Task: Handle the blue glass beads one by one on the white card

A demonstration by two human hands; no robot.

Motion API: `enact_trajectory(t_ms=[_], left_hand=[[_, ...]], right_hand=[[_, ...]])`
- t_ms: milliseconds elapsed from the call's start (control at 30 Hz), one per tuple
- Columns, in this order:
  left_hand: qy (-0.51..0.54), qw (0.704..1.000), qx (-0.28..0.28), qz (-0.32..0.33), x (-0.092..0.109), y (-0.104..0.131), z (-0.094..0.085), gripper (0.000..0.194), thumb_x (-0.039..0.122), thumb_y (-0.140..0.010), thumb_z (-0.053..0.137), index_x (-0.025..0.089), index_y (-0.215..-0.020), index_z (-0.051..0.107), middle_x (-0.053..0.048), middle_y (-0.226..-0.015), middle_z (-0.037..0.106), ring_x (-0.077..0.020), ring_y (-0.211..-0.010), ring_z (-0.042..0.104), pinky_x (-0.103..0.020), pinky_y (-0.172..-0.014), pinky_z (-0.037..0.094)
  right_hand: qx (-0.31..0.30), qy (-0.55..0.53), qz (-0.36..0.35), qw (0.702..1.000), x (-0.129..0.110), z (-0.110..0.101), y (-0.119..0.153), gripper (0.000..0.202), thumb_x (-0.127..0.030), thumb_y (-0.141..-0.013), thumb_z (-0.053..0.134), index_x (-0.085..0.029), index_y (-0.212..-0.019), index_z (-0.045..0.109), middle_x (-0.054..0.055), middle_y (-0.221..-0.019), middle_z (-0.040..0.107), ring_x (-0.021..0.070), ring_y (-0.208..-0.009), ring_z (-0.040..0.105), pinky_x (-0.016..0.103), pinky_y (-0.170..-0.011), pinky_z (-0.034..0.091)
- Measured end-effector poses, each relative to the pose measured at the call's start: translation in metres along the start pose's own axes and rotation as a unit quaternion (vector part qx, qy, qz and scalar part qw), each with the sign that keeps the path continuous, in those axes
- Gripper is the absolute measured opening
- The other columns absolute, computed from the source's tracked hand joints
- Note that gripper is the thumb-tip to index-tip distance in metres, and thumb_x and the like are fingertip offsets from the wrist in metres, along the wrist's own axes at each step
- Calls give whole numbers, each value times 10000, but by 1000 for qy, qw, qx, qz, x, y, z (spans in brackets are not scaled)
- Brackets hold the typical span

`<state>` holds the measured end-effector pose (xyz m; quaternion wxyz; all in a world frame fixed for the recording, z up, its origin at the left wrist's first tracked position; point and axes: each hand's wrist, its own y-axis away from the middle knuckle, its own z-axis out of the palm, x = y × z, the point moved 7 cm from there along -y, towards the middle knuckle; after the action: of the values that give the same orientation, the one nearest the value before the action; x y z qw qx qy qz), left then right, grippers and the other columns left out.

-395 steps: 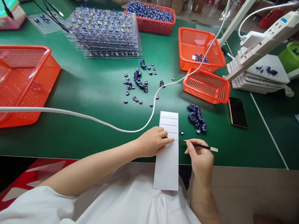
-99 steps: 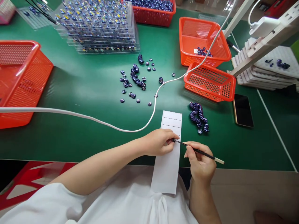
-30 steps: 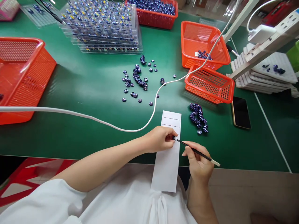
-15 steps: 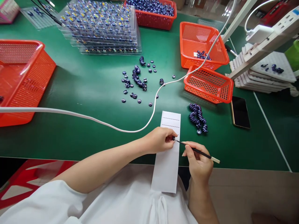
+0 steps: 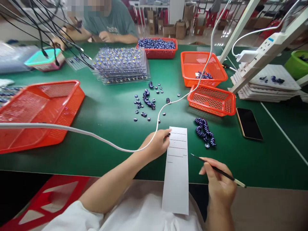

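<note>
At 4–5 o'clock from nearer L hand [image 5: 156, 144], pinched on small dark bead [image 5: 168, 135], lies white lined-paper strip [image 5: 176, 183], long axis 12–6, R hand [image 5: 221, 188] curled round slim black brush [image 5: 227, 175] at strip's 3.

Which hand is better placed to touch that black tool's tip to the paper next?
Probably the right hand: it grips the thin black tool, whose tip is just right of the paper strip. The left hand holds a small dark piece.

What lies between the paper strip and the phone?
In the head view, curving rows of dark beads lie between the paper strip and the phone, on the green table.
</note>
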<state>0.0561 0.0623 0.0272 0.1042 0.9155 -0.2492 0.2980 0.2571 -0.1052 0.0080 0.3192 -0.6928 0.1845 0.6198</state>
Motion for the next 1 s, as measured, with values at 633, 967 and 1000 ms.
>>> enact_trajectory(t_ms=[633,967,1000], left_hand=[[-81,939,-48,329,119,-35,103,152,171,-944,536,128,-1029,655,-115,-1006,622,-234,-946,582,-356,-818,528],[-93,941,-34,323,116,-28,93,141,158,-938,483,139,-907,619,-90,-874,660,-212,-826,601,-321,-726,503],[-80,944,-33,318,112,-23,87,133,147,-930,479,142,-914,610,-83,-850,665,-208,-814,608,-316,-718,504]], right_hand=[[248,-95,-18,964,13,-39,-5,159,-282,-849,709,-184,-911,601,23,-875,701,89,-520,607,248,-519,494],[222,-70,-24,972,15,-37,-6,160,-292,-842,713,-187,-912,614,23,-883,702,98,-520,603,262,-527,488],[214,-70,-19,974,16,-37,-6,166,-296,-837,719,-185,-911,619,24,-885,704,99,-520,605,264,-529,491]])
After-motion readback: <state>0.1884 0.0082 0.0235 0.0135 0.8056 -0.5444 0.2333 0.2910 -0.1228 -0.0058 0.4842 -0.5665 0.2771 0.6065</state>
